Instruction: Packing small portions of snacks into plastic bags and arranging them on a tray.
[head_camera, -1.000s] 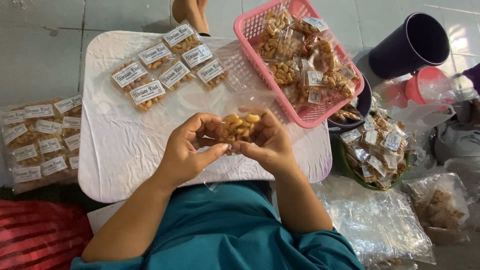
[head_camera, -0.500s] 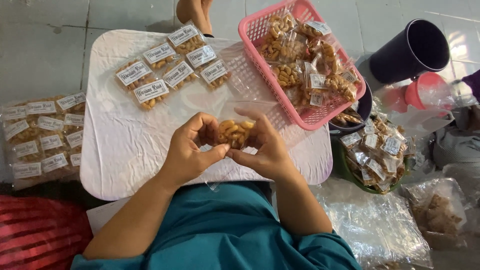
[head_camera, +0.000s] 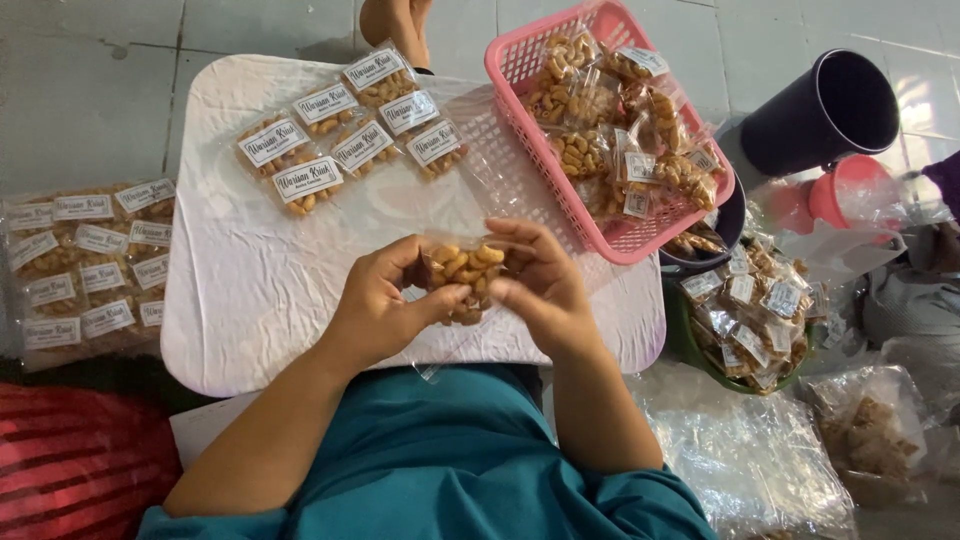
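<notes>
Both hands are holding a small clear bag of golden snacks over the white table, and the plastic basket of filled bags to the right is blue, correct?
Not quite: the head view shows the plastic basket is pink, not blue. The rest holds: left hand and right hand hold the small clear bag of golden snacks over the white table.

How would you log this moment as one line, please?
left hand: shut on snack bag | right hand: shut on snack bag | basket: beyond, on table

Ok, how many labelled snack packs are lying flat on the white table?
6: five on the table in two rows, pack, pack, pack, pack, pack, plus pack. A seventh sits rightmost, so 7.
</notes>
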